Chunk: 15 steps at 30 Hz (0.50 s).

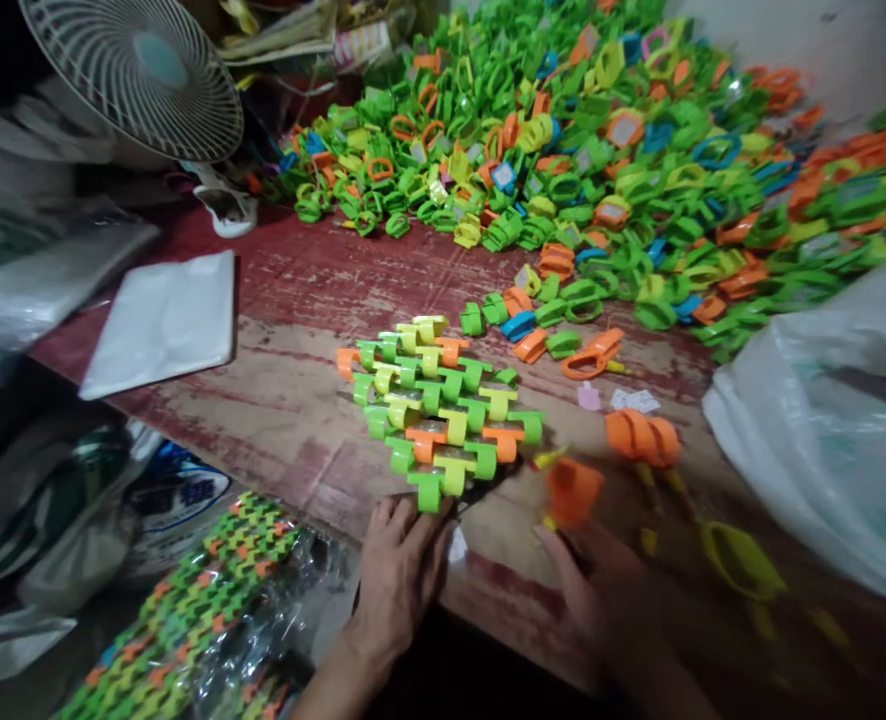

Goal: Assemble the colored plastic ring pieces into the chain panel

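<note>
A flat cluster of interlocked green, yellow and orange plastic loop pieces (443, 410) lies on the worn red table (293, 400). My left hand (402, 565) rests at the table's near edge, its fingertips touching the cluster's lowest green piece. My right hand (589, 580), blurred, holds an orange plastic piece (572, 490) just right of the cluster. Two more orange pieces (642, 437) and a yellow one (739, 558) lie to the right of it.
A huge heap of loose green, orange, yellow and blue pieces (600, 160) fills the far side. A white fan (132, 70) stands far left, a white sheet (162, 320) beneath it. Plastic bags sit right (825, 430) and left; a bagged finished cluster (188, 610) lies lower left.
</note>
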{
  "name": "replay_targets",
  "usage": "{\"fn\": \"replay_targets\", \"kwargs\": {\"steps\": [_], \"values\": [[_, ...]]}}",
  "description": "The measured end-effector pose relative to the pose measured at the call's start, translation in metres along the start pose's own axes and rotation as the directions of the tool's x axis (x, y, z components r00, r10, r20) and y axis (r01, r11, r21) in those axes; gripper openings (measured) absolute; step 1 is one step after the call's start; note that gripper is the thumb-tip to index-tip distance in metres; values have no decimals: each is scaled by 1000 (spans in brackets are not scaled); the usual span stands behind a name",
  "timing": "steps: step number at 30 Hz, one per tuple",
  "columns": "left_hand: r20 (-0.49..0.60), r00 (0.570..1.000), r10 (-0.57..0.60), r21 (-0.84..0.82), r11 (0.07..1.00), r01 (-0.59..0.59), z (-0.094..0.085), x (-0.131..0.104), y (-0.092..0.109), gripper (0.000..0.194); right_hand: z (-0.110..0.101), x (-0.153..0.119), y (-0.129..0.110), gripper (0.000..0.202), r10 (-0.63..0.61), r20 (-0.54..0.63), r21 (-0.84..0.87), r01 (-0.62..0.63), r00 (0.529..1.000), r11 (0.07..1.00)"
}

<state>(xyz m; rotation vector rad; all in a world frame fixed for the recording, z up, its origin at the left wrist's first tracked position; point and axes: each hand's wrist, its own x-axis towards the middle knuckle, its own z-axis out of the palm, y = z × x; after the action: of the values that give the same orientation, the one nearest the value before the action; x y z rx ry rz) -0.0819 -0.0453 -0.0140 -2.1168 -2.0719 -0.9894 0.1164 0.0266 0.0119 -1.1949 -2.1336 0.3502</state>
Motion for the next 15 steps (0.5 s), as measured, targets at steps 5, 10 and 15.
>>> {"fn": "replay_targets", "kwargs": {"steps": [5, 10, 15], "values": [[31, 999, -14, -25, 1000, 14, 0, 0, -3, 18, 1, -8, 0, 41, 4, -64, -9, -5, 998, 1000], [-11, 999, -31, -30, 999, 31, 1, -2, -1, 21, -7, -11, 4, 35, 123, -6, -22, -123, 992, 992], [-57, 998, -42, 34, 998, 44, 3, 0, 3, 18, -12, -19, 19, 43, 262, 60, -128, -253, 963, 959]]}}
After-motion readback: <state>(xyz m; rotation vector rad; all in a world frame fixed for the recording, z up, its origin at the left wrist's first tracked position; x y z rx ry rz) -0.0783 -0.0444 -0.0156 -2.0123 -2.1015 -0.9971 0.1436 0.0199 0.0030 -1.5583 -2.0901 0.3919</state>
